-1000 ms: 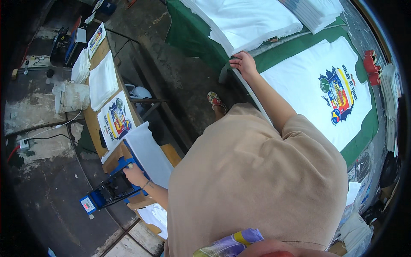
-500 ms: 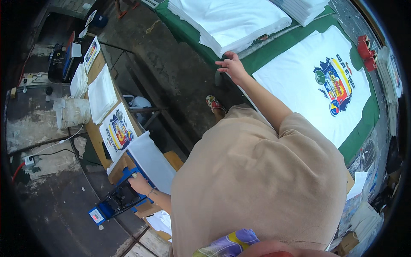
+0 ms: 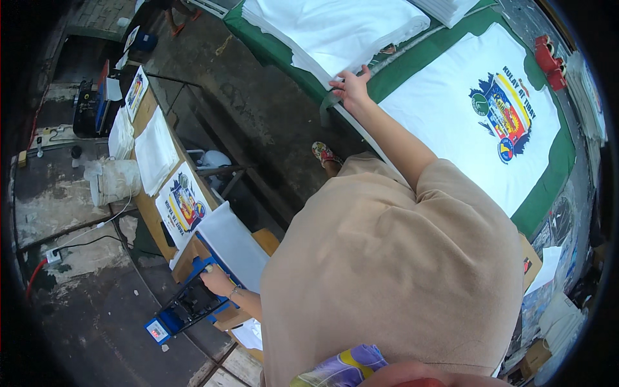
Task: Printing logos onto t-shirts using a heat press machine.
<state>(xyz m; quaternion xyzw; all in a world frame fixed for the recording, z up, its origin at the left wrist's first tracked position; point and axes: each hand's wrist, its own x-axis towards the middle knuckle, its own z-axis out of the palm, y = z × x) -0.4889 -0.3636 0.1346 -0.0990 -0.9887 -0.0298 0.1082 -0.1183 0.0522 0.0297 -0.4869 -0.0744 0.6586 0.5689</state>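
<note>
At the lower left, my left hand (image 3: 218, 281) is wrapped round the handle of a blue and black heat press (image 3: 193, 297), on the narrow bench. A white cloth (image 3: 232, 242) lies at the press, partly hidden by it. My right arm reaches to the far table, where my right hand (image 3: 352, 89) has its fingers spread at the near corner of a thick stack of white shirts (image 3: 348, 32). Whether the fingertips touch the stack, I cannot tell. Right of that hand, a white shirt with a colourful print (image 3: 445, 116) lies flat on the green cloth (image 3: 387, 84).
On the bench lie a printed sheet (image 3: 180, 201) and folded white cloths (image 3: 155, 151). A white bucket (image 3: 113, 182) stands beside it. Cables and a white socket (image 3: 53, 256) lie on the floor. A red object (image 3: 549, 61) sits at the table's far right edge.
My right hand's fingers have spread wider at the stack's corner. My left hand keeps its hold on the press handle. The whole view has shifted slightly.
</note>
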